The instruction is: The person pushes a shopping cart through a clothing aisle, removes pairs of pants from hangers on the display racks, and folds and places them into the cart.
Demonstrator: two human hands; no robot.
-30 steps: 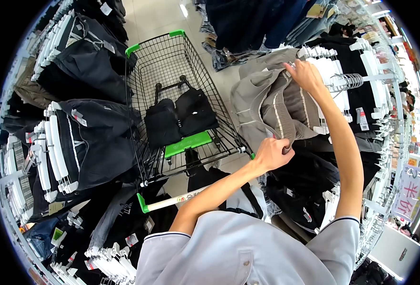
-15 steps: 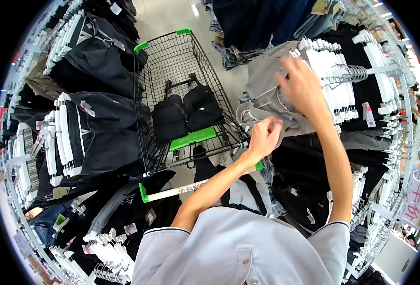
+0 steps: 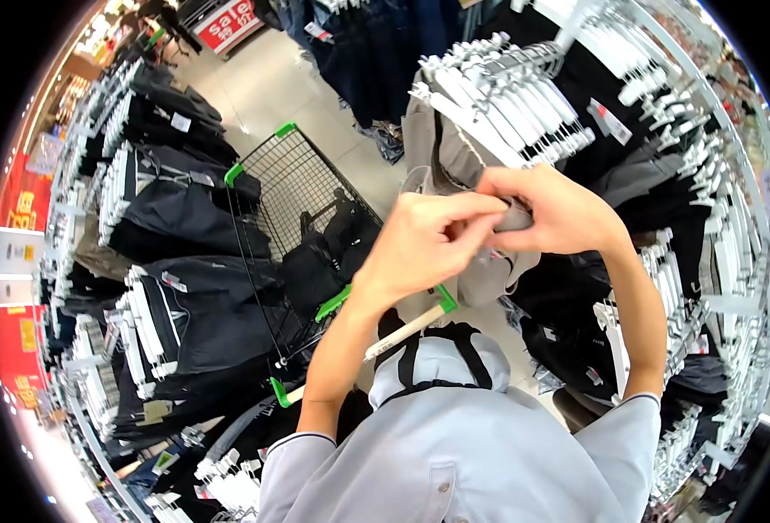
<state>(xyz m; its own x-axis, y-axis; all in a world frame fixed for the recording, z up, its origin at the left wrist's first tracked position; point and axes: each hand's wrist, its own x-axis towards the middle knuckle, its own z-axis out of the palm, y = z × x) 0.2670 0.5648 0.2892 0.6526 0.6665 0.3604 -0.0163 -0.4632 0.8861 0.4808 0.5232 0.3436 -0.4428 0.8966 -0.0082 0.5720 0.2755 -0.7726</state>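
Both my hands meet at the waistband of grey pants (image 3: 487, 277), which hang below them beside the cart. My left hand (image 3: 428, 240) is closed in a pinch at the fabric's edge; the fingertips are partly hidden. Thumb and fingers of my right hand (image 3: 563, 209) are closed around a grey fold just to the right. Close behind the hands, more grey pants (image 3: 441, 139) hang from white hangers (image 3: 507, 100).
A wire shopping cart (image 3: 284, 179) with green corners stands at left, with folded black garments (image 3: 306, 270) inside. Dark pants (image 3: 215, 305) hang on a rack along the left. Black pants (image 3: 559, 305) hang at right. Jeans (image 3: 376, 61) hang ahead, near a red sale sign (image 3: 226, 24).
My right hand has come down from near the hangers to the waistband, and my left hand has moved up beside it. The view has shifted, with the cart now lower and further left.
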